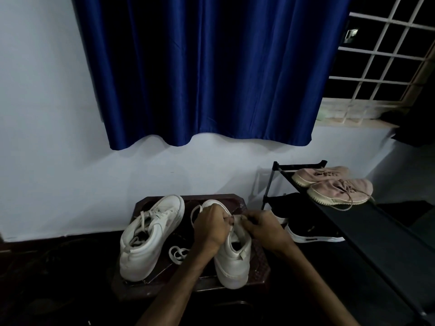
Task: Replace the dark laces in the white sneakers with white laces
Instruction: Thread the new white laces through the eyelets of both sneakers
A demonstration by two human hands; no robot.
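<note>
White sneaker on the right (231, 262) stood on the dark brown worktop (260, 257), heel toward the camera, toe toward the wall. Both hands were together over its tongue area. Left hand (210, 225) and right hand (266, 228) each had fingers curled, pinching a white lace (236, 218) between them. A loop of that lace arced out past the left hand around the toe. Which eyelets were threaded: couldn't tell, the hands covered them.

A loose coil of lace (177, 254), also white, lay on the worktop between the two shoes. The left white sneaker (150, 234) sat just beside it, angled, already carrying pale laces with the ends hanging loose.

To the right of the worktop stood a black shoe rack (353, 234). A black shoe with a white sole (313, 235) was on its lower level, and a pair of pink sneakers (339, 187) on the top shelf.

Behind it all was a pale wall (47, 114), with a blue curtain (207, 67) hanging over it and a white window grille (386, 55) at far right, dark outside.
</note>
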